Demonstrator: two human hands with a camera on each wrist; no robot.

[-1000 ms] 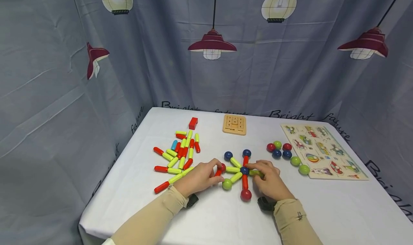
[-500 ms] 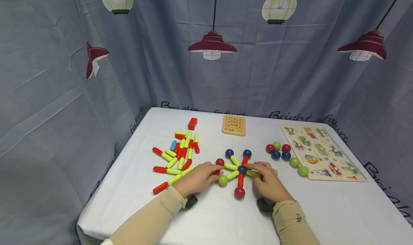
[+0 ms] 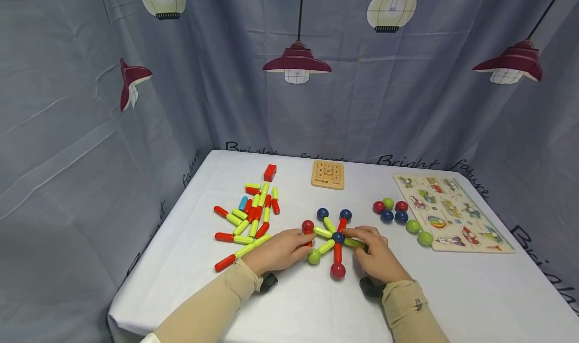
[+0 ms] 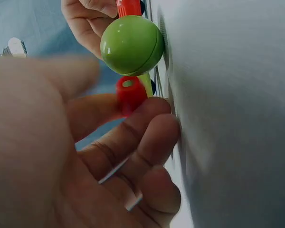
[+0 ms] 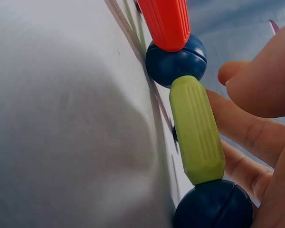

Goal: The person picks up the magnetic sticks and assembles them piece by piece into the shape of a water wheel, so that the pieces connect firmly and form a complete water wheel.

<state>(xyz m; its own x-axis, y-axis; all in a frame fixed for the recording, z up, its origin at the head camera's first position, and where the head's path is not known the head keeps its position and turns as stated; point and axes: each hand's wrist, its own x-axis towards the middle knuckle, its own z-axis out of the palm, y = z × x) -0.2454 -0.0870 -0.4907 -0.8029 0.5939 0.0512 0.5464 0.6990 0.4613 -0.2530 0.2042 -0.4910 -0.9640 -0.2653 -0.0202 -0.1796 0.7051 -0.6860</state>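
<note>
A star of balls and rods lies on the white table, with a blue ball [image 3: 338, 237] at its centre. My left hand [image 3: 282, 250] holds a short red rod [image 4: 131, 97] at the star's left side. That rod runs from a red ball [image 3: 307, 225] towards a green ball [image 3: 314, 256]; whether it touches the green ball cannot be told. My right hand [image 3: 376, 252] curls over the star's right arm, a yellow-green rod [image 5: 198, 130] between two blue balls. In the right wrist view its fingers pass behind the rod, with the thumb on the near side.
Several loose red and yellow-green rods [image 3: 244, 240] lie to the left, with a red block [image 3: 270, 173] behind. A wooden number puzzle [image 3: 327, 175] sits at the back. Several loose balls [image 3: 401, 217] stand beside a picture puzzle board [image 3: 457, 215] at the right.
The star has turned slightly and shifted left. The held red rod has swung with its red ball moving back, and its near end now points at the green ball. Both hands stay nearly in place.
</note>
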